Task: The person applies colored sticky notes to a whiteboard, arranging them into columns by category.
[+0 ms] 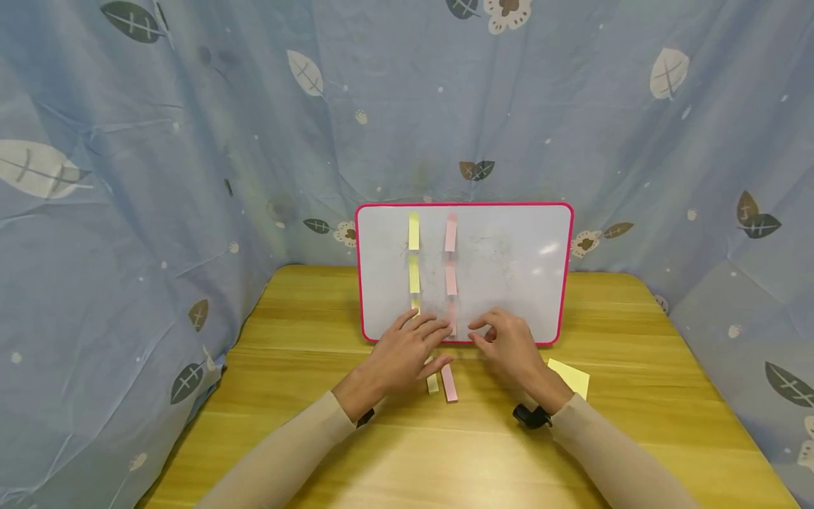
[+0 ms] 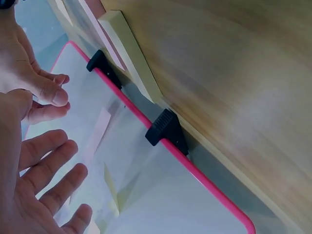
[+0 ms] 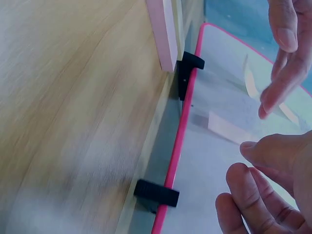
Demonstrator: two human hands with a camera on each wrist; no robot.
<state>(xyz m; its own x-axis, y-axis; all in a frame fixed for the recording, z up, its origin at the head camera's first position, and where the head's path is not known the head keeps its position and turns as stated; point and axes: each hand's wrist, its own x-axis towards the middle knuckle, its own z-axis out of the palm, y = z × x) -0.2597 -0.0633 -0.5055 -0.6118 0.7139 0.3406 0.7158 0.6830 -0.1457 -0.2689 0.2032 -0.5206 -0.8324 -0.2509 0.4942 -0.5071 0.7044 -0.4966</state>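
A whiteboard [image 1: 509, 268] with a pink rim stands upright on the table. Sticky strips run down it in two columns, yellow strips [image 1: 414, 232] on the left and pink strips [image 1: 451, 233] beside them. My left hand [image 1: 407, 346], fingers extended, reaches over the lower part of the board, its fingertips right at the lowest pink strip [image 3: 229, 127]. Part of the lowest yellow strip [image 1: 415, 304] is hidden behind that hand. To the right of the pink column is my right hand [image 1: 506, 346], with loosely bent fingers and nothing between thumb and fingertips.
Below the left hand, a narrow yellow sticky pad [image 1: 433, 384] and a pink sticky pad [image 1: 450, 389] lie on the wooden table [image 1: 305, 311]. Yellow square paper [image 1: 574, 376] lies behind the right wrist. Black feet [image 2: 168, 129] hold the board's lower edge. A patterned curtain [image 1: 394, 99] surrounds the table.
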